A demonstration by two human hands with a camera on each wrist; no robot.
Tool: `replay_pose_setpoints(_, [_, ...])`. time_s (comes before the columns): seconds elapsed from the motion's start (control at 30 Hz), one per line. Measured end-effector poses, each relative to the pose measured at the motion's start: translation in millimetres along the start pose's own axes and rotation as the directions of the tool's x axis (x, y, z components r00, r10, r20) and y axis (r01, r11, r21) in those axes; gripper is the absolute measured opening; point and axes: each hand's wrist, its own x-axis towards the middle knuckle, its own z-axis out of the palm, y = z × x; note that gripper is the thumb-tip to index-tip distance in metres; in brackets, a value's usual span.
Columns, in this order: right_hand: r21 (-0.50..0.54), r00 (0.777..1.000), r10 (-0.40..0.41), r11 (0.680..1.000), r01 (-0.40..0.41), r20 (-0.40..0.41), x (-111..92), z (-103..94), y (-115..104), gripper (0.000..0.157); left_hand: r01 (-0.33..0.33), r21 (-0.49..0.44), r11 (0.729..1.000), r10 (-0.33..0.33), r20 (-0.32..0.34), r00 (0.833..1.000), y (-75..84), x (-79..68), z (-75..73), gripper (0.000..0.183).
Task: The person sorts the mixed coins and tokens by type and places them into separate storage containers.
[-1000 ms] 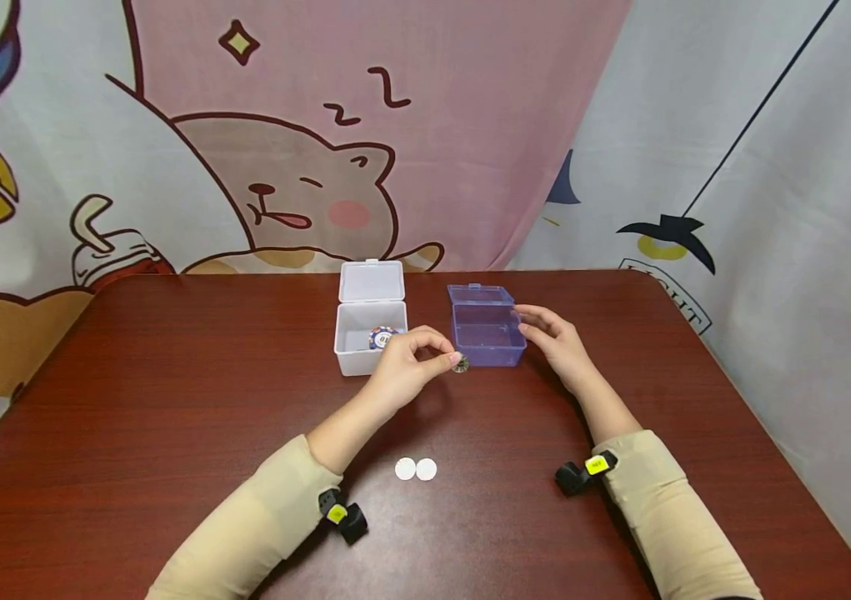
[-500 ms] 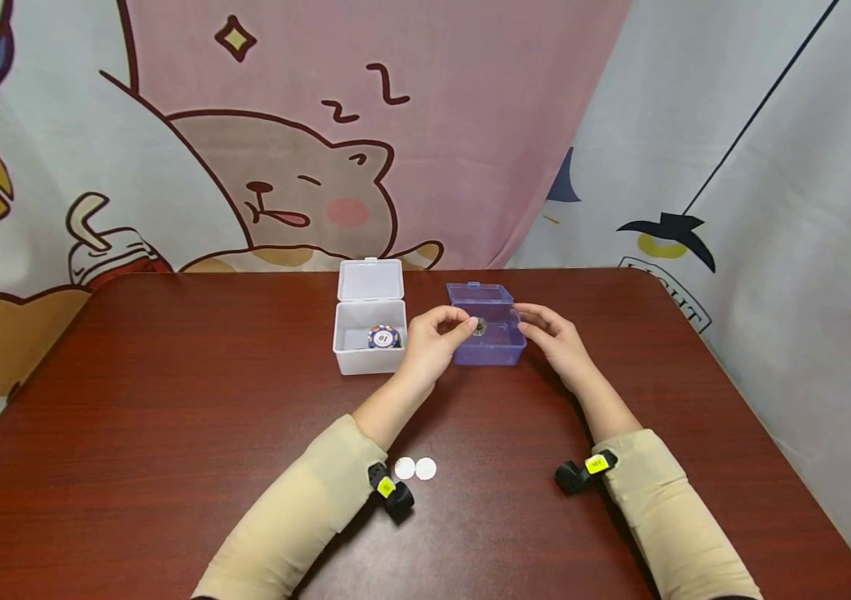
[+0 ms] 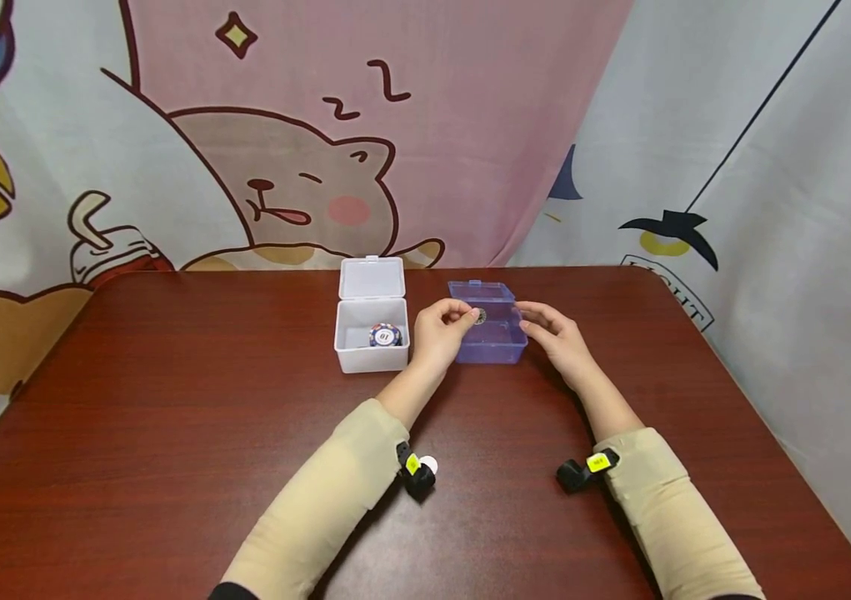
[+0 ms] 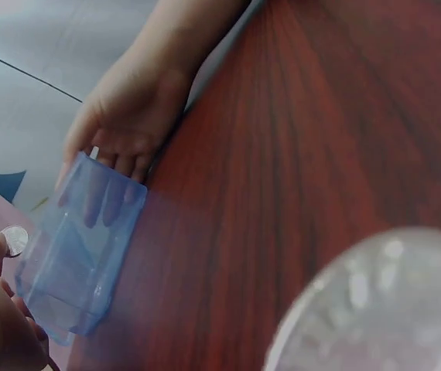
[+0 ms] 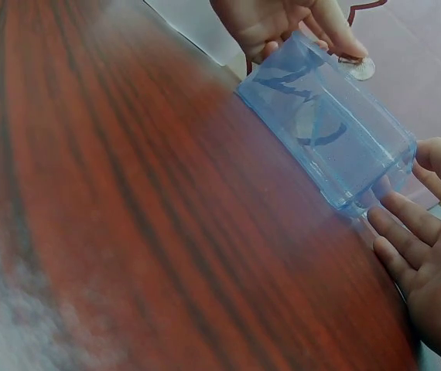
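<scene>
My left hand (image 3: 440, 335) pinches a silvery coin (image 3: 480, 317) between thumb and fingertips, over the left part of the open blue translucent box (image 3: 491, 353). In the right wrist view the coin (image 5: 359, 69) stands at the box's upper rim. My right hand (image 3: 558, 340) rests at the box's right end, its fingers fairly straight along the wall; some show through the plastic in the left wrist view. On the table under my left wrist lies a pale disc (image 3: 430, 464), partly hidden by the wrist camera. A blurred, silvery coin (image 4: 383, 309) looms close in the left wrist view.
Left of the blue box stands an open white box (image 3: 372, 360) with its lid raised. Inside lies a blue-and-white poker chip (image 3: 385, 335) marked 10. Both boxes sit near the far edge of the brown table (image 3: 170, 433), before a printed curtain (image 3: 470, 125).
My left hand has carried the coin right and away from me, from in front of the blue box to over it. Its wrist now hides one pale disc. My right hand has stayed put.
</scene>
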Motion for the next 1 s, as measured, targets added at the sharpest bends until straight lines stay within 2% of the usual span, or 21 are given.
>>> replay_pose_setpoints(0.27, [0.000, 1.000, -0.004, 1.000, 0.004, 0.006, -0.9, -0.3, -2.2, 0.039, 0.040, 0.029, 0.999, -0.039, -0.055, 0.998, -5.5, 5.9, 4.2, 0.010])
replay_pose_setpoints(0.5, [-0.010, 1.000, 0.008, 1.000, -0.008, 0.002, -1.5, 0.3, -5.4, 0.038, 0.077, 0.079, 0.994, -0.072, -0.069, 0.995, -12.9, 7.5, 2.3, 0.010])
replay_pose_setpoints(0.8, [-0.012, 1.000, 0.013, 1.000, -0.013, 0.004, -1.7, 0.3, -5.3, 0.038, 0.028, 0.167, 0.986, -0.023, -0.032, 0.999, -14.9, 7.5, -2.0, 0.011])
replay_pose_setpoints(0.93, [-0.013, 1.000, 0.004, 1.000, -0.004, 0.002, 1.6, -2.4, 5.2, 0.038, 0.015, 0.183, 0.983, -0.012, -0.019, 1.000, -13.3, 6.3, -3.3, 0.011])
replay_pose_setpoints(1.0, [-0.017, 1.000, -0.001, 1.000, 0.001, -0.002, 4.2, -4.1, 12.7, 0.038, -0.014, 0.202, 0.979, 0.016, -0.007, 1.000, -11.6, 5.0, -4.0, 0.013])
